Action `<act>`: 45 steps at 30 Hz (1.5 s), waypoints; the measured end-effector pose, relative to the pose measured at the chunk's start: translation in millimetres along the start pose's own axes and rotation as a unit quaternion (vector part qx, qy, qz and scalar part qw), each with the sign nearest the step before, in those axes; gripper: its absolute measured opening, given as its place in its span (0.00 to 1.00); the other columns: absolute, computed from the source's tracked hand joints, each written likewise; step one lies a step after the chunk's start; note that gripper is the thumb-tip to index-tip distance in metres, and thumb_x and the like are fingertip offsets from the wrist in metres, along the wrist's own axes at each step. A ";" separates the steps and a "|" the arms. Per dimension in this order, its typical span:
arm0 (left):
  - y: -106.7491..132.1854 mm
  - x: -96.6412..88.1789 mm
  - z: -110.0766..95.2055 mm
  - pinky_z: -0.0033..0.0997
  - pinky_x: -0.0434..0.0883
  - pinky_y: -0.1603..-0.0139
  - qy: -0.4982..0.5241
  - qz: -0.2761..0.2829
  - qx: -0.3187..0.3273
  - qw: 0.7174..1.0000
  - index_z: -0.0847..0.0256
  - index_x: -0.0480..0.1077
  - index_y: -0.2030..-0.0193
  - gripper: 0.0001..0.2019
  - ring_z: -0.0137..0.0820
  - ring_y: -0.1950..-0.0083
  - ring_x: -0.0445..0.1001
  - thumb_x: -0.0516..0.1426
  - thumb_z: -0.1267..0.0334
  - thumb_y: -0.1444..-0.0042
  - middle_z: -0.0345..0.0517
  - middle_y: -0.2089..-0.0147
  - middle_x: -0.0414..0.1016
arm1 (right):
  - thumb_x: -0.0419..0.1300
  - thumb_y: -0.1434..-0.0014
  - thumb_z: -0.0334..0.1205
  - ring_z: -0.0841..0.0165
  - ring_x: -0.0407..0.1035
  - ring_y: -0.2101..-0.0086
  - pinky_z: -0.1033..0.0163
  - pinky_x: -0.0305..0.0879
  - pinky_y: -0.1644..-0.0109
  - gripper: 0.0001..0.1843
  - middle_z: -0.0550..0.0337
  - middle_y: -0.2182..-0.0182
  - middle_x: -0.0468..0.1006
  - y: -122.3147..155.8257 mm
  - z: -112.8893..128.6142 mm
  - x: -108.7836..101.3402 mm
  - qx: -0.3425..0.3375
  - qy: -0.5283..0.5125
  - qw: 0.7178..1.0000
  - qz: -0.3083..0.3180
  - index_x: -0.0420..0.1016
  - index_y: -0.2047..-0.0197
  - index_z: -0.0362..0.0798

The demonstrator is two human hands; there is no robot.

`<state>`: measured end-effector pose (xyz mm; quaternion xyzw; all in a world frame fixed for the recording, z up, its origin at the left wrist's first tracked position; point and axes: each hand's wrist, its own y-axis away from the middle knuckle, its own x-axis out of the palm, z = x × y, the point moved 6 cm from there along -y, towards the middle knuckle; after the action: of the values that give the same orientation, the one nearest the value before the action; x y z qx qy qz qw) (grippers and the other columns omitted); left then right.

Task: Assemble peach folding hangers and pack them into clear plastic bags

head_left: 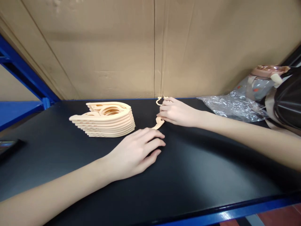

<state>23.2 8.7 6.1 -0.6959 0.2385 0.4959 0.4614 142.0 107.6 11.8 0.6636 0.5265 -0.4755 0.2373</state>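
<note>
A stack of cream plastic folding hangers [110,121] lies left of centre on the black tabletop. Beyond my left hand, another cream hanger [159,123] is partly covered by my hands, its hook end showing near the cardboard. My right hand [175,112] rests over this hanger with its fingers curled on it. My left hand [141,149] lies palm down just in front of it, fingers spread and thumb apart. The near end of the hanger disappears behind the back of my left hand, so whether they touch is hidden.
A brown cardboard panel [105,47] stands along the table's back edge. At right lie crinkled clear plastic [237,106] and a bottle with a pink lid [268,71] beside a dark bag [289,97]. A dark device [9,147] sits at the left. Blue frame bars [25,73] rise there.
</note>
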 end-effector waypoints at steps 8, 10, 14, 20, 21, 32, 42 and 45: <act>-1.7 -0.4 6.4 0.37 0.73 0.50 -0.061 -0.053 -0.047 0.996 0.63 0.74 0.49 0.11 0.36 0.50 0.75 0.53 0.70 0.35 0.48 0.50 0.77 | 0.49 0.30 0.42 0.61 0.68 0.58 0.56 0.54 0.51 0.18 0.54 0.61 0.81 31.0 -4.0 -25.4 0.072 -0.103 0.992 -0.026 0.79 0.53 0.45; -2.4 0.4 5.9 0.38 0.73 0.51 -0.057 -0.042 -0.039 0.997 0.61 0.74 0.51 0.11 0.36 0.50 0.74 0.53 0.70 0.35 0.47 0.51 0.78 | 0.49 0.31 0.41 0.62 0.68 0.59 0.57 0.53 0.51 0.17 0.53 0.61 0.80 26.9 -24.0 -22.6 0.106 -0.091 0.990 -0.030 0.79 0.53 0.45; -2.5 0.0 5.6 0.38 0.72 0.51 -0.054 -0.038 -0.035 0.997 0.60 0.75 0.53 0.09 0.36 0.49 0.74 0.55 0.68 0.35 0.44 0.51 0.78 | 0.52 0.32 0.39 0.61 0.66 0.59 0.58 0.52 0.53 0.16 0.49 0.61 0.78 9.8 -58.6 -1.4 0.163 -0.034 0.986 -0.003 0.80 0.54 0.44; -1.7 -1.8 7.4 0.33 0.70 0.62 -0.098 -0.045 -0.068 0.992 0.62 0.72 0.65 0.09 0.35 0.59 0.76 0.54 0.66 0.35 0.45 0.57 0.79 | 0.54 0.35 0.37 0.59 0.66 0.61 0.58 0.50 0.57 0.14 0.46 0.62 0.78 -21.4 -66.4 31.8 0.177 -0.033 0.984 0.017 0.82 0.63 0.42; -1.8 -2.5 6.6 0.33 0.70 0.63 -0.111 -0.049 -0.066 0.990 0.62 0.72 0.65 0.09 0.35 0.61 0.76 0.53 0.67 0.35 0.46 0.58 0.79 | 0.54 0.35 0.36 0.60 0.66 0.61 0.59 0.50 0.58 0.15 0.47 0.63 0.78 -25.3 -63.9 33.3 0.174 -0.036 0.984 0.018 0.81 0.64 0.42; -1.5 -2.7 2.5 0.34 0.66 0.67 -0.170 -0.054 -0.057 0.982 0.64 0.72 0.66 0.09 0.35 0.68 0.71 0.52 0.70 0.36 0.46 0.66 0.76 | 0.59 0.47 0.36 0.64 0.65 0.66 0.60 0.51 0.58 0.08 0.55 0.71 0.78 -44.0 -27.6 16.9 0.127 -0.056 0.990 -0.002 0.76 0.75 0.44; -3.4 -2.3 -6.5 0.33 0.61 0.73 -0.282 -0.044 -0.021 0.958 0.65 0.72 0.63 0.11 0.34 0.73 0.70 0.49 0.74 0.35 0.43 0.72 0.71 | 0.47 0.37 0.31 0.58 0.62 0.62 0.55 0.53 0.56 0.16 0.45 0.65 0.73 -27.2 -19.8 6.8 0.101 0.041 0.992 -0.057 0.76 0.63 0.37; -2.8 -1.1 -6.8 0.33 0.64 0.72 -0.287 -0.030 -0.015 0.957 0.65 0.73 0.60 0.10 0.35 0.70 0.72 0.51 0.73 0.35 0.45 0.69 0.74 | 0.46 0.36 0.30 0.56 0.62 0.61 0.53 0.55 0.54 0.16 0.44 0.65 0.72 -21.7 -17.8 3.9 0.091 0.070 0.991 -0.069 0.76 0.62 0.36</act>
<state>28.1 3.8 8.8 -0.5384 0.0675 0.6638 0.5147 128.7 131.2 20.2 0.6758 0.5411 -0.4893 0.1050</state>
